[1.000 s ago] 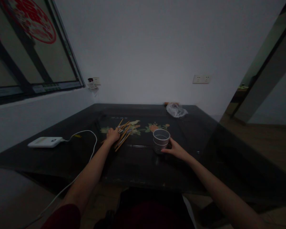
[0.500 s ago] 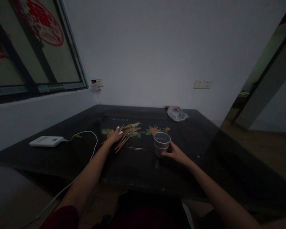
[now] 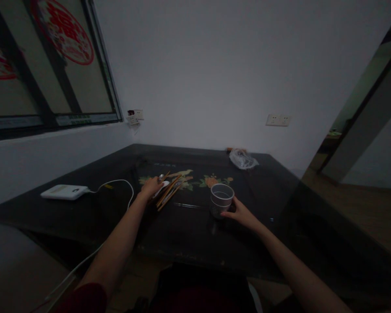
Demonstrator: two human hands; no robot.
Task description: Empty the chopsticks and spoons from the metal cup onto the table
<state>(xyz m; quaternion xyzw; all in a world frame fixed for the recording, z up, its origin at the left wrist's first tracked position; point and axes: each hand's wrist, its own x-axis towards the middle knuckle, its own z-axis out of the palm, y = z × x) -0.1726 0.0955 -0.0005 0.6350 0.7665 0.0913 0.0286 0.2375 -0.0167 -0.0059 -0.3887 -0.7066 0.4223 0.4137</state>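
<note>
A clear, greyish cup (image 3: 220, 204) stands upright on the dark table. My right hand (image 3: 237, 213) grips its right side, the thumb at the front and the other fingers partly hidden behind it. Left of the cup lies a loose bundle of wooden chopsticks (image 3: 170, 198) mixed with spoons (image 3: 164, 184). My left hand (image 3: 150, 187) is at the left edge of this bundle, fingers curled in; what lies between its fingertips is hidden.
A white power bank (image 3: 65, 192) lies at the left, its white cable (image 3: 130, 191) looping over the table toward the front edge. At the back right is a crumpled clear plastic bag (image 3: 243, 159). The table (image 3: 189, 237) meets a white wall with sockets (image 3: 278, 120).
My left hand has shifted slightly left and back along the bundle, and more of a spoon shows. My right hand keeps hold of the cup. The view has tilted a little.
</note>
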